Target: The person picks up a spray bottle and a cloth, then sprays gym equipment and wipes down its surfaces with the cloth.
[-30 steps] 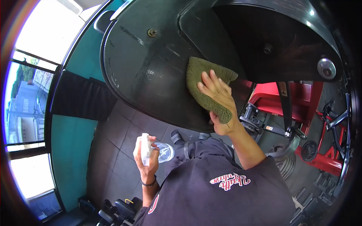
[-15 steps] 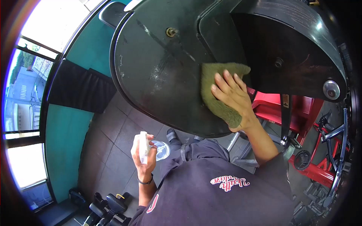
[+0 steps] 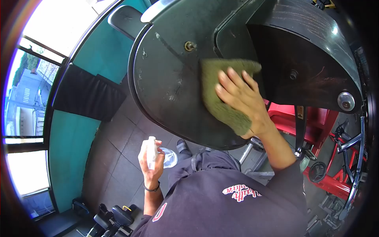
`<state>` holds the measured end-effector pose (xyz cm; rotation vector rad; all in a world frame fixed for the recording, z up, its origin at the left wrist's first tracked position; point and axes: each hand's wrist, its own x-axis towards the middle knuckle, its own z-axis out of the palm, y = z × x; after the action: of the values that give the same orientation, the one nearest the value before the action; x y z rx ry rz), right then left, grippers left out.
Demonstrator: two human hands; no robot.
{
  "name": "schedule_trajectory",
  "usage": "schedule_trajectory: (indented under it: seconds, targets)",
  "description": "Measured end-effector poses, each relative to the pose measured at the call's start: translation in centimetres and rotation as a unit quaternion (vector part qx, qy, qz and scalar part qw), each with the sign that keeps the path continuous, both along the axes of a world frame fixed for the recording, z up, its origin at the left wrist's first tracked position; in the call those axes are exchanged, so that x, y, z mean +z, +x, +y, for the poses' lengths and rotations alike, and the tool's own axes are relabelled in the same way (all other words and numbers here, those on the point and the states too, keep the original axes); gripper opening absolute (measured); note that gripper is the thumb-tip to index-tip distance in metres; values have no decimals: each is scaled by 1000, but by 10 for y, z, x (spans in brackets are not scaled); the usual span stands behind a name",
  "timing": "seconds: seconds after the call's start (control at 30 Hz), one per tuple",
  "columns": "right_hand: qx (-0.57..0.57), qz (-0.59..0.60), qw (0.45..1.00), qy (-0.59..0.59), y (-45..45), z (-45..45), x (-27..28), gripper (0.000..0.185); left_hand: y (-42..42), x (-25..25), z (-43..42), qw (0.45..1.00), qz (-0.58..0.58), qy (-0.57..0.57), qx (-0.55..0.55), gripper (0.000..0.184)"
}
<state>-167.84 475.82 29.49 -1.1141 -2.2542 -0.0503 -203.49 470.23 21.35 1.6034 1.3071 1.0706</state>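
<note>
My right hand (image 3: 242,96) presses a fuzzy olive-green cloth (image 3: 215,85) flat against a black machine panel (image 3: 169,75), its fingers lying over the cloth. Scuffs and pale marks show on the panel left of the cloth, and a brass-coloured bolt (image 3: 190,46) sticks out above it. Lower down, my left hand (image 3: 154,164) is wrapped round the white head of a spray bottle (image 3: 169,158) with a clear body. The bottle hangs below the panel's lower edge, apart from it. The cloth hides the part of the panel beneath it.
A red machine frame (image 3: 316,118) stands at the right, near my right forearm. Black padded equipment (image 3: 122,215) sits at the lower left on the dark tiled floor (image 3: 122,162). Windows (image 3: 29,94) and a teal wall (image 3: 69,150) line the left side.
The cloth under my right hand has slid left and upward across the panel. The view has shifted slightly, so the panel sits lower and further right. My left hand still holds the bottle.
</note>
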Motion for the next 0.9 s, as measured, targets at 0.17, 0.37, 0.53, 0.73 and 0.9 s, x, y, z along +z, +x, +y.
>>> schedule_trajectory:
  seconds: [0.17,0.37,0.53,0.73,0.9]
  targets:
    - [-8,59,998,-32,-25,-2,39,79,6,6,7,1000,-16,24,-6,39]
    - [-26,28,997,-60,-10,-42,20,73,2,-7,20,996,-70,6,-50,43]
    - [-145,97,985,1,-41,-37,36,86,-4,-23,34,954,-265,-25,-140,73]
    - [-84,121,988,-35,-98,-69,49,85,-7,-7,49,992,-4,54,-112,35]
    - [-114,161,976,94,-127,-4,82,91,-30,-7,69,987,-78,-11,-142,28]
